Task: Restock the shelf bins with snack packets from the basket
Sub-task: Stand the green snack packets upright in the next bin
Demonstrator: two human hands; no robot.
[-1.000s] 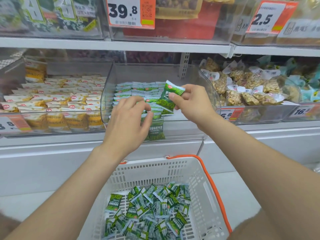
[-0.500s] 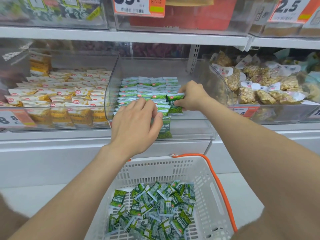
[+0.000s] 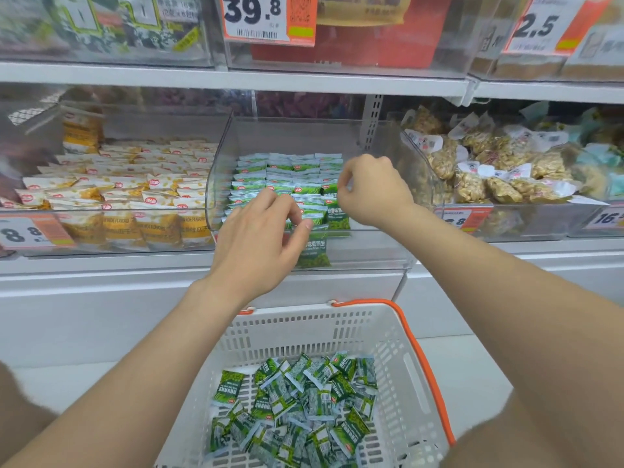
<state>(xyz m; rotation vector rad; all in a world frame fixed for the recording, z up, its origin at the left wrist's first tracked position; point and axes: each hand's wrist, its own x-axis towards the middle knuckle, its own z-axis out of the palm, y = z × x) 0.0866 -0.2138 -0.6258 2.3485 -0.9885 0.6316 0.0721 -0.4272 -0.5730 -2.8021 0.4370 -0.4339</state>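
Note:
A clear shelf bin [image 3: 378,246] holds rows of upright green snack packets [image 3: 287,173]. My right hand [image 3: 373,192] reaches into the bin's right side, fingers curled, and pinches the top of a green packet [image 3: 336,214] standing at the end of a front row. My left hand [image 3: 258,239] is at the bin's front; its bent fingers lie over the front rows and its thumb meets the top of the foremost green packet [image 3: 313,249]. Below, a white basket [image 3: 337,320] with an orange handle holds several loose green packets [image 3: 297,410].
A bin of yellow and white packets [image 3: 128,197] stands to the left, and a bin of clear bagged nut snacks [image 3: 489,170] to the right. Orange price tags [image 3: 268,18] hang on the shelf above. White shelf base and pale floor surround the basket.
My right hand has carried its green packet down from above the bin into the front right row. My left hand has stayed at the front packets.

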